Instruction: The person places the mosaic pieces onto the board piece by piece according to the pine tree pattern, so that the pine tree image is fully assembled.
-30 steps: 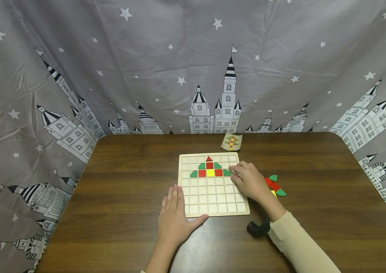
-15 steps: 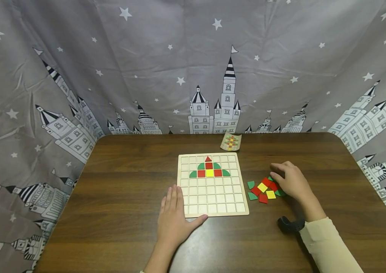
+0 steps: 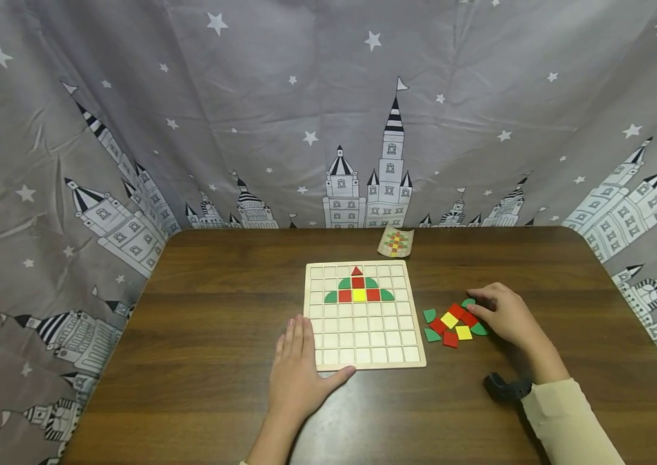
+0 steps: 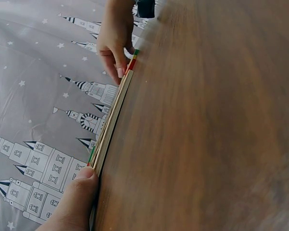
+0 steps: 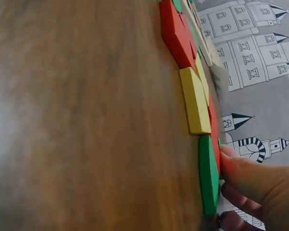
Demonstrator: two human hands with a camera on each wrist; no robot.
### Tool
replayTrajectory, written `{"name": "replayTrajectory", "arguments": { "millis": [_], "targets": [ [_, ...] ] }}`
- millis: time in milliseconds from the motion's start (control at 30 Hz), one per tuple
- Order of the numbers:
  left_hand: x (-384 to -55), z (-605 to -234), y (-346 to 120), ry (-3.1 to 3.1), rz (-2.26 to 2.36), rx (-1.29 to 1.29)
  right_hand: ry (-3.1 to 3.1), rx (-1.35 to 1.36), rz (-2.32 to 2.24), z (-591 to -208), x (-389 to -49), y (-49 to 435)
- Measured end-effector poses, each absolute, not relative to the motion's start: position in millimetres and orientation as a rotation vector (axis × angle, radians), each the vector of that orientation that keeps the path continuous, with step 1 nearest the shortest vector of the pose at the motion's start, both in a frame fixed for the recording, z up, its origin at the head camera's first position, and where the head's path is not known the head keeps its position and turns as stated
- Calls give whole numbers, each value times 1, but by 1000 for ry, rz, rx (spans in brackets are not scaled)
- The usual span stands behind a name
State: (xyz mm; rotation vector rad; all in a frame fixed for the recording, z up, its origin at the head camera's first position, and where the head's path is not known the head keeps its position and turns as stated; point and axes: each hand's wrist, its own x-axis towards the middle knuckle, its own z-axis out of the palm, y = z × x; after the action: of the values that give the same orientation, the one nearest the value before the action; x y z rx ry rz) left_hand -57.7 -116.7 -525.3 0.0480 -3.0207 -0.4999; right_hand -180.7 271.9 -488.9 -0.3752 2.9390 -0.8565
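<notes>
A pale wooden grid board (image 3: 354,337) lies on the table, with red, green and yellow tiles set in its upper rows as a stepped shape topped by a red triangle (image 3: 356,271). My left hand (image 3: 296,371) rests against the board's lower left corner, fingers straight along the left edge and thumb (image 4: 84,185) at the near edge. Right of the board lies a cluster of loose tiles, including a yellow square (image 3: 463,332) and a red square (image 3: 450,340). At its far right, my right hand (image 3: 511,316) pinches a green quarter-circle tile (image 3: 468,302) between thumb and fingers.
A curled pattern card (image 3: 395,242) stands behind the board near the table's back edge. A black wrist device (image 3: 505,389) hangs at the right wrist. A grey castle-print curtain (image 3: 282,129) hangs behind the brown wooden table (image 3: 218,310).
My right hand has left the board's right side and moved right to the loose tiles, lowering onto the green one there. The left hand stays at the board's corner.
</notes>
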Motion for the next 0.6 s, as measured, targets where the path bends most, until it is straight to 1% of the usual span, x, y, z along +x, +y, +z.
{"name": "replayTrajectory", "arguments": {
  "millis": [600],
  "targets": [
    [-57,-527,-117,-3003,-499,38,2952,-392,-920,-493,-180,272]
  ]
}}
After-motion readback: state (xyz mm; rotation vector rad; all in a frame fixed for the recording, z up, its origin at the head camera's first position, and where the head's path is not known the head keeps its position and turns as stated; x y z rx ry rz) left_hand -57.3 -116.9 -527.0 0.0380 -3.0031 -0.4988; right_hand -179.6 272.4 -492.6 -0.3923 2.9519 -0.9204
